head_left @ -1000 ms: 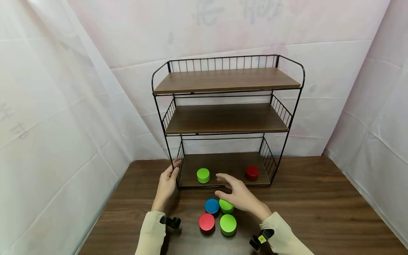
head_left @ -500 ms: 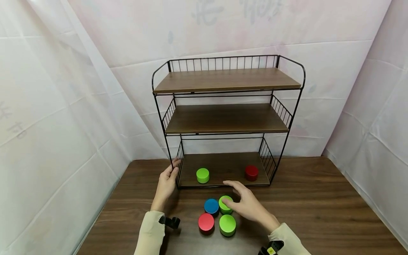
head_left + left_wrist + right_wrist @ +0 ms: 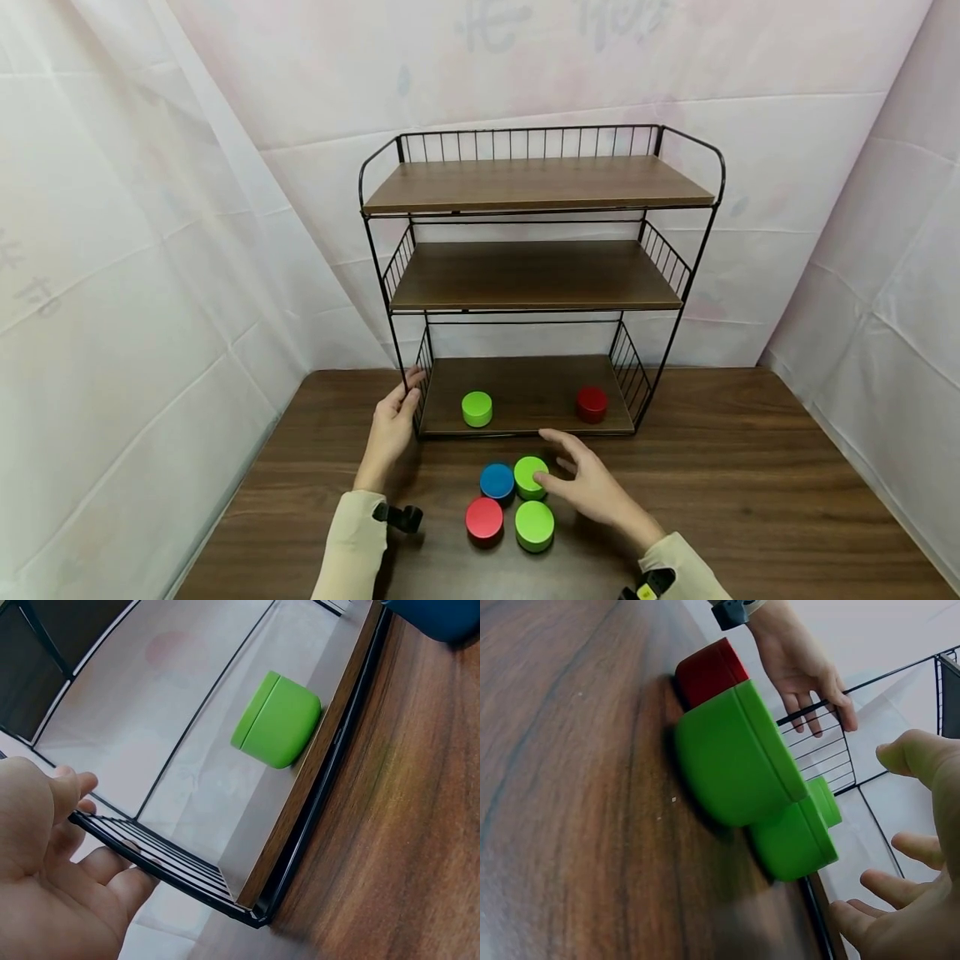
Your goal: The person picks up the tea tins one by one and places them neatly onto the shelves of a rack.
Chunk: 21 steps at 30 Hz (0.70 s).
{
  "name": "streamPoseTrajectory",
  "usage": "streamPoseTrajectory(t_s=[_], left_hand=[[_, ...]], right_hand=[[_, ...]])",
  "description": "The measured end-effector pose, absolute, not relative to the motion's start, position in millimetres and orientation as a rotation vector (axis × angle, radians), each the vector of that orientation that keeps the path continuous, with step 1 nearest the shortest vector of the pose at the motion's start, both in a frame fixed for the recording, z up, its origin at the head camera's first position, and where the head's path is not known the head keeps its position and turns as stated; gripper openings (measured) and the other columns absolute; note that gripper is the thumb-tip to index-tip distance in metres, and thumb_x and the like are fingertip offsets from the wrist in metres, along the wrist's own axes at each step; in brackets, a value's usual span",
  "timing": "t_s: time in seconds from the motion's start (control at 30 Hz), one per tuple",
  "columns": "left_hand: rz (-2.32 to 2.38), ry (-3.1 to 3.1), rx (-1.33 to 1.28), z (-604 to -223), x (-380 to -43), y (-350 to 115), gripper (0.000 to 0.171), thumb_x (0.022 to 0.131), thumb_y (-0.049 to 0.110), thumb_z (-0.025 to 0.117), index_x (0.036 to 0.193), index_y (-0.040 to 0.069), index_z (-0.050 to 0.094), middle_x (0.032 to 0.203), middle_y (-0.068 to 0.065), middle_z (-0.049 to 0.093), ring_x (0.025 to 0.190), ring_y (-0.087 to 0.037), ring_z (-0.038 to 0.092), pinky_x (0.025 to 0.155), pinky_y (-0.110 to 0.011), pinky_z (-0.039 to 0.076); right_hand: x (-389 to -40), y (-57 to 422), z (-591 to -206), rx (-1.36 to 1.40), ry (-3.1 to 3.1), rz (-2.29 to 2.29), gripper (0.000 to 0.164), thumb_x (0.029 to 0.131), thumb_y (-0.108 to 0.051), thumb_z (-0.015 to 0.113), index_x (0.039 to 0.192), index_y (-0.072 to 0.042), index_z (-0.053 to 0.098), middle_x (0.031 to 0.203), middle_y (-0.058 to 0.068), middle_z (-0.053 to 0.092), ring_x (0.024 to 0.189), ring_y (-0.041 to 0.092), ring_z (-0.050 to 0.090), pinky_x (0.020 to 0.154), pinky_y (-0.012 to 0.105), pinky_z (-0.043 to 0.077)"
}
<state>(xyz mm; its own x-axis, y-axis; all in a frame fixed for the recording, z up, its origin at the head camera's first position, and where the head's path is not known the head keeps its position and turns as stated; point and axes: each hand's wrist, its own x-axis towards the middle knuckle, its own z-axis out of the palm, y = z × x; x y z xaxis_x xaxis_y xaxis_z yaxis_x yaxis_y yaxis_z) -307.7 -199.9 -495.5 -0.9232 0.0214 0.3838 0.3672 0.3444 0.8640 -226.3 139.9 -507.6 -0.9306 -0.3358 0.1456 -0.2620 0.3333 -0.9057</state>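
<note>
My left hand (image 3: 390,427) grips the left side of a black wire rack (image 3: 536,275) with three wooden shelves; in the left wrist view its fingers (image 3: 105,862) wrap the side rail. My right hand (image 3: 592,487) hovers with thumb and fingers spread, holding nothing, its thumb overlapping a small round green tin (image 3: 529,472). Close by on the table stand a blue tin (image 3: 497,481), a red tin (image 3: 484,518) and another green tin (image 3: 534,523). On the bottom shelf, a green tin (image 3: 477,408) sits left and a dark red tin (image 3: 592,403) right.
The brown wood-grain table (image 3: 757,500) stretches to both sides of the rack. Behind hangs a pale cloth backdrop (image 3: 180,250), which also runs along the left and right. The bottom shelf's front edge lies just beyond the grouped tins.
My right hand has drawn back and to the right, from over the rear green tin to its right side, uncovering it. My left hand keeps its place on the rack.
</note>
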Motion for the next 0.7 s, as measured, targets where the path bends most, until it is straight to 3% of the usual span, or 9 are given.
streamPoseTrajectory(t_s=[0.2,0.7], left_hand=[[-1.608,-2.324,-0.339,-496.5,-308.2,-202.0,0.037,0.111,0.018,0.048,0.146,0.013,0.059,0.162,-0.005,0.044,0.151,-0.027,0.039,0.118,-0.053,0.037],[-1.587,-2.329,-0.357,-495.6,-309.0,-201.3,0.039,0.111,0.017,0.047,0.147,0.008,0.057,0.161,-0.013,0.043,0.151,-0.03,0.038,0.117,-0.054,0.037]], right_hand=[[-226.9,139.2,-513.3,-0.555,2.482,-1.679,0.07,0.095,-0.029,0.077,0.153,-0.007,0.045,0.156,0.016,0.046,0.144,0.043,0.043,0.114,0.057,0.042],[-231.2,141.0,-524.3,-0.602,2.402,-1.653,0.072,0.096,-0.028,0.075,0.155,-0.003,0.041,0.15,0.023,0.05,0.14,0.041,0.048,0.113,0.056,0.044]])
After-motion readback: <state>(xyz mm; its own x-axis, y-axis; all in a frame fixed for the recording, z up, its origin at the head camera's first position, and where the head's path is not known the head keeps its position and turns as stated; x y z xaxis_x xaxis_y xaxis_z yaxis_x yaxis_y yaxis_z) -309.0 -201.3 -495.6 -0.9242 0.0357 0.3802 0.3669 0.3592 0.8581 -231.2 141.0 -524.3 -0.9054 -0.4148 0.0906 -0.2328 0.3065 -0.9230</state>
